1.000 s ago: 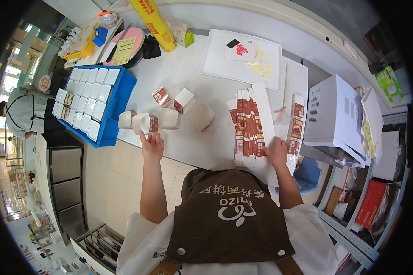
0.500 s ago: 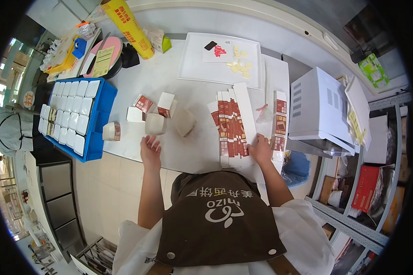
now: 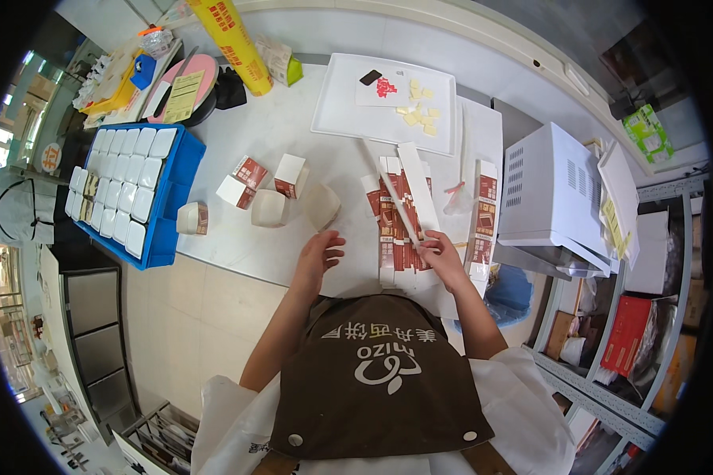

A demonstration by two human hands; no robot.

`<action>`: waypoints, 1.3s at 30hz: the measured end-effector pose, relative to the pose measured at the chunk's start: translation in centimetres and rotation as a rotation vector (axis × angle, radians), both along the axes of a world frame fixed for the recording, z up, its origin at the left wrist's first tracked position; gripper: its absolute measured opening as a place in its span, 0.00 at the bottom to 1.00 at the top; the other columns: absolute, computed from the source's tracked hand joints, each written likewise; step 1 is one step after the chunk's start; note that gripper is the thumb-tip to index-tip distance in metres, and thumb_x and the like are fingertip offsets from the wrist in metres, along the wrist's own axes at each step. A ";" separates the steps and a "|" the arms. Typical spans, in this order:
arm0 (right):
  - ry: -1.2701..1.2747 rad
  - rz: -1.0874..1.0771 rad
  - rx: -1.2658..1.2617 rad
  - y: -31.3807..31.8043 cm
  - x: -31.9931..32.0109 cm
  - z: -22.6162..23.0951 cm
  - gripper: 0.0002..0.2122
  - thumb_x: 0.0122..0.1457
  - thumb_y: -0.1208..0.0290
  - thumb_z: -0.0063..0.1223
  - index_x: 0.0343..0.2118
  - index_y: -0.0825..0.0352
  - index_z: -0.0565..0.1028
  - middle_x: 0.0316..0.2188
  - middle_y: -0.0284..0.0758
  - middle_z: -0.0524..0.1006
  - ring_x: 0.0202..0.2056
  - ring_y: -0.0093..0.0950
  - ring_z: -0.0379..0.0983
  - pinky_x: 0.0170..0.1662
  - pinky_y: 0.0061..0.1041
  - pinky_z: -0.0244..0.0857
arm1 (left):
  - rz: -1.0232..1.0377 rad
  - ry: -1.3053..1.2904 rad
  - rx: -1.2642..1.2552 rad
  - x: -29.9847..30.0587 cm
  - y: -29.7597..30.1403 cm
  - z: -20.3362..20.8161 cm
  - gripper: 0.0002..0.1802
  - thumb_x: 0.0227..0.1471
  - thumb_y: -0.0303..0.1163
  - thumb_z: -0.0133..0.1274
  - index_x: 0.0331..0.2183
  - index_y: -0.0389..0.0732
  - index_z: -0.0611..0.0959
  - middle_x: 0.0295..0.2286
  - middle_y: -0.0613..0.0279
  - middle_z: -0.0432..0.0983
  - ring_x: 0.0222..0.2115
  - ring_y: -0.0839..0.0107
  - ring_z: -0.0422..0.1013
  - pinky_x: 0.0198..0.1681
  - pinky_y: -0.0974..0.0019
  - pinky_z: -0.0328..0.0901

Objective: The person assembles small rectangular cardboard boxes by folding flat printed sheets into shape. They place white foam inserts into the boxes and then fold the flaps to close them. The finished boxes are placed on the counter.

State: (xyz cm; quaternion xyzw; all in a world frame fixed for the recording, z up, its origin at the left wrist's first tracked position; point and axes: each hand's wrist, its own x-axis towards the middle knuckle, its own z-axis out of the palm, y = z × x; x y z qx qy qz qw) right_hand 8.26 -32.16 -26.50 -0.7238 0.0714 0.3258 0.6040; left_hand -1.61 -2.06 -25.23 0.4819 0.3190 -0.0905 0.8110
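A pile of flat, unfolded carton strips [image 3: 387, 229], red-brown and white, lies on the table in front of me. My right hand [image 3: 441, 257] is closed on the near end of one narrow carton strip [image 3: 398, 199], which slants up over the pile with its far end to the left. To the left of the pile, my left hand [image 3: 322, 253] is empty with its fingers apart. Just beyond it stands an open box [image 3: 322, 207], pale inside. More small formed boxes [image 3: 270, 208] stand or lie on their sides farther left.
A blue crate [image 3: 171, 202] of white-lidded containers sits at the left. At the back lies a white tray [image 3: 333, 119] with pale yellow and pink pieces. A second carton stack [image 3: 483, 214] and a white appliance [image 3: 550, 186] are on the right.
My right hand has raised one carton strip from the pile and tilted it. My left hand has moved right, away from the formed boxes and toward the pile.
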 end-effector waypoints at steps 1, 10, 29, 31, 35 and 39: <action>0.067 0.011 0.072 0.9 -0.2 1.7 0.26 0.56 0.73 0.59 0.58 0.66 0.65 0.43 0.38 0.74 0.41 0.24 0.72 0.42 0.23 0.69 | -0.044 0.003 0.026 0.2 -0.7 0.4 0.25 0.62 0.48 0.45 0.51 0.40 0.73 0.43 0.61 0.77 0.40 0.72 0.72 0.45 0.67 0.64; -0.069 0.505 0.257 5.3 -2.9 6.1 0.24 0.57 0.74 0.58 0.57 0.65 0.68 0.46 0.35 0.75 0.43 0.22 0.71 0.46 0.26 0.69 | 0.255 -0.346 -0.132 3.5 -0.4 3.6 0.40 0.63 0.60 0.37 0.64 0.42 0.57 0.59 0.55 0.63 0.54 0.62 0.65 0.53 0.58 0.62; 0.593 0.451 1.229 4.9 -1.3 13.1 0.13 0.58 0.76 0.50 0.46 0.75 0.74 0.43 0.38 0.76 0.51 0.29 0.70 0.56 0.27 0.61 | 0.174 -0.801 -0.616 1.2 6.2 11.1 0.22 0.66 0.49 0.34 0.29 0.44 0.70 0.18 0.71 0.59 0.16 0.76 0.52 0.20 0.70 0.51; 0.205 0.618 1.033 5.4 -1.0 13.7 0.13 0.59 0.76 0.50 0.45 0.74 0.74 0.42 0.38 0.76 0.49 0.28 0.70 0.55 0.26 0.61 | 0.059 -0.760 -0.531 1.3 5.7 11.7 0.20 0.65 0.47 0.39 0.27 0.44 0.69 0.17 0.72 0.58 0.15 0.77 0.52 0.19 0.71 0.51; -0.251 0.648 0.788 8.9 -1.3 16.0 0.05 0.63 0.75 0.49 0.39 0.69 0.73 0.38 0.34 0.74 0.41 0.23 0.68 0.47 0.23 0.60 | -0.023 -0.676 -0.206 1.1 4.0 13.9 0.18 0.62 0.44 0.49 0.27 0.43 0.69 0.17 0.71 0.63 0.14 0.79 0.55 0.18 0.72 0.50; -0.118 0.497 0.601 9.4 -1.9 17.4 0.06 0.66 0.72 0.49 0.42 0.66 0.70 0.38 0.31 0.71 0.39 0.20 0.68 0.44 0.20 0.61 | -0.033 -0.506 -0.018 0.4 3.4 15.2 0.16 0.59 0.39 0.55 0.25 0.42 0.72 0.18 0.70 0.70 0.16 0.84 0.60 0.19 0.75 0.53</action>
